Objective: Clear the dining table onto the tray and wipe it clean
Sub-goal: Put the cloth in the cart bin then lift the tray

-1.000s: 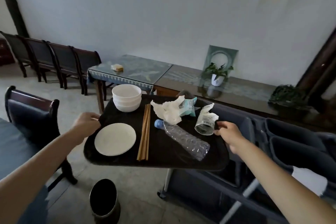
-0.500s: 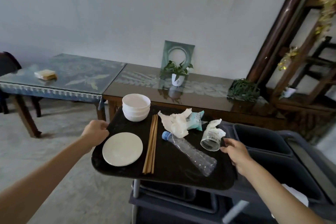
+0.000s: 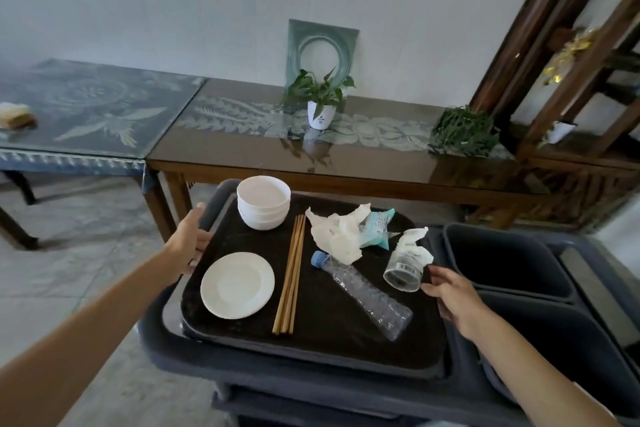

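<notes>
Tray point(image 3: 332, 340) sits on top of the grey cart point(image 3: 194, 354), and I'm at both of its short edges. My left hand point(image 3: 188, 239) is on the left rim, fingers curled around the edge, gripping it. My right hand point(image 3: 450, 291) is at the right rim, fingers loosely spread near the edge (I can't tell if they actually clamp the rim or just touch it).

On the tray:
- stacked white bowls point(image 3: 263, 201) at the far left corner
- white saucer point(image 3: 237, 284) near left
- chopsticks point(image 3: 291, 274) lying lengthwise down the middle, just beside the saucer
- crumpled napkin point(image 3: 337, 236) on the far side, overlapping a teal wet-wipe packet point(image 3: 379, 224)
- crushed plastic bottle point(image 3: 367, 293), blue cap towards the napkin, lying diagonally
- clear cup point(image 3: 403, 270) tipped on its side with tissue stuffed in it, just beside my right fingertips

Surroundings: grey bins point(image 3: 509, 260) slot into the cart right of the tray, close against my right hand. Beyond the cart stands a wooden side table point(image 3: 242, 156) with a potted plant point(image 3: 320, 97) and a second low plant point(image 3: 464, 130). A blue-clothed table point(image 3: 86, 114) joins it on the left, with a sponge point(image 3: 15, 114) on it. Dark wooden shelving point(image 3: 571, 55) fills the far right.
</notes>
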